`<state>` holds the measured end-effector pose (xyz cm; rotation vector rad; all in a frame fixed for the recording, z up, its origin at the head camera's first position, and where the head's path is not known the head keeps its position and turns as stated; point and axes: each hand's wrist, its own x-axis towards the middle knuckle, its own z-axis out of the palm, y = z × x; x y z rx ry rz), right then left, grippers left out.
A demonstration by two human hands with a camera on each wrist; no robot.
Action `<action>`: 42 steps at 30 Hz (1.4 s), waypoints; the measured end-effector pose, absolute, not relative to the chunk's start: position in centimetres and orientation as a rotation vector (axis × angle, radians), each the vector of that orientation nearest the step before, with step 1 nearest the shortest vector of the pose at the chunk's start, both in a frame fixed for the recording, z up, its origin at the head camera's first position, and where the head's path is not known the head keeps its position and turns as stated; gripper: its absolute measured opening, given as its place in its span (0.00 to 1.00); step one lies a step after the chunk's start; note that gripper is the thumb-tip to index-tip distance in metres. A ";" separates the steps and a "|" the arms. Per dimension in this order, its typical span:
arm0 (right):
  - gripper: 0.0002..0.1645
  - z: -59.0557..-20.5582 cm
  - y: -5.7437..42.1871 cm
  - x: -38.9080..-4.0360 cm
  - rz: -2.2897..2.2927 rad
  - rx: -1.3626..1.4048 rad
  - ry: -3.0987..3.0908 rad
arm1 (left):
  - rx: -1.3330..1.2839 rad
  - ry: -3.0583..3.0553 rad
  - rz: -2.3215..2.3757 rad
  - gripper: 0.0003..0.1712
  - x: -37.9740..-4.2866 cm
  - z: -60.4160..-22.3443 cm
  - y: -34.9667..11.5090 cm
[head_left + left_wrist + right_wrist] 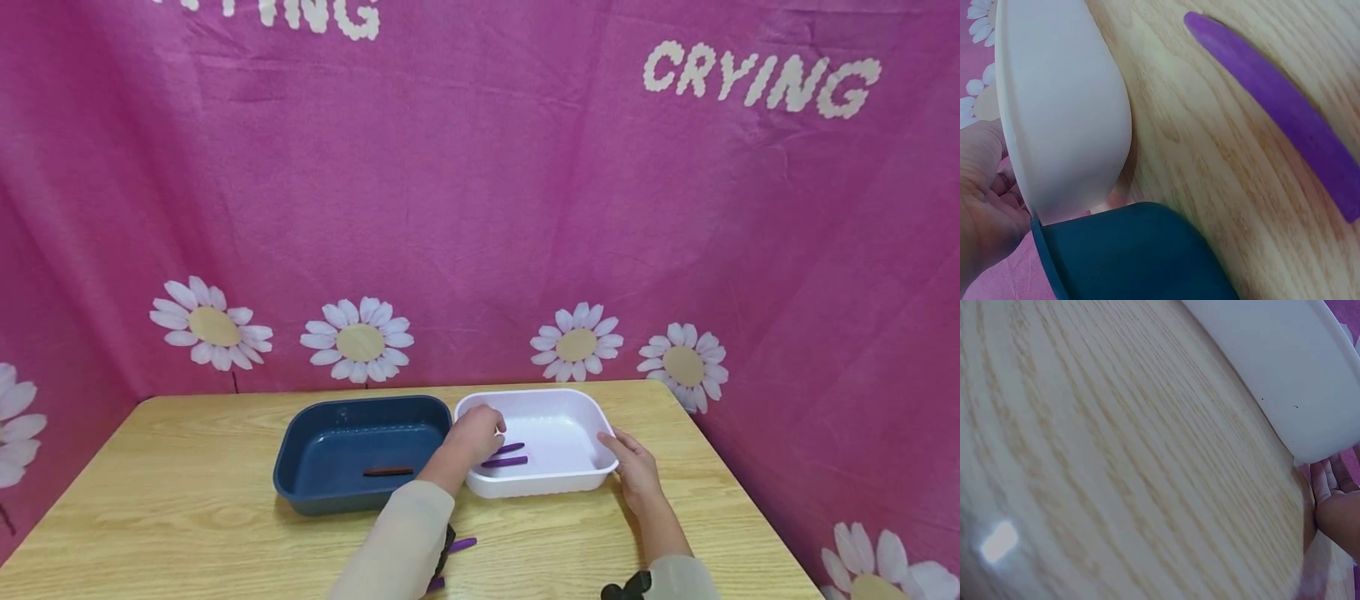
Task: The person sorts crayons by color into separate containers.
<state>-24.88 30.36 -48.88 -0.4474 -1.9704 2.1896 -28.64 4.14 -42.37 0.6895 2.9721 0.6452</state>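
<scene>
My left hand (478, 432) is inside the left part of the white tray (536, 483), fingers bent downward; I cannot tell whether they hold anything. Two purple crayons (505, 462) lie on the tray floor below it, partly covered by the hand and wrist. At the tray's right end, my right hand (636, 468) grips the rim, thumb over the inner side and fingers outside. The right wrist view shows that hand (1335, 494) at the tray's corner.
A dark blue tray (322, 500) stands left of the white one, holding a brown crayon (387, 472). On the wooden table (187, 533), a purple crayon (462, 545) lies near my left sleeve; another purple end (436, 585) shows closer. A pink curtain (465, 208) hangs behind.
</scene>
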 end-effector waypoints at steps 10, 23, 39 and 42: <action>0.34 -48.2 30.0 -24.7 2.179 -0.566 -2.013 | 0.725 2.915 0.700 0.08 -28.4 -41.7 3.3; 0.35 -48.1 30.0 -24.7 2.174 -0.578 -2.012 | 0.772 2.888 0.716 0.09 -27.3 -40.4 2.3; 0.41 -48.0 30.0 -24.6 2.171 -0.592 -2.048 | 0.873 2.841 0.742 0.11 -24.7 -39.4 -0.5; 0.40 -47.9 29.9 -24.6 2.178 -0.589 -2.041 | 0.899 2.837 0.776 0.11 -24.2 -39.2 -1.2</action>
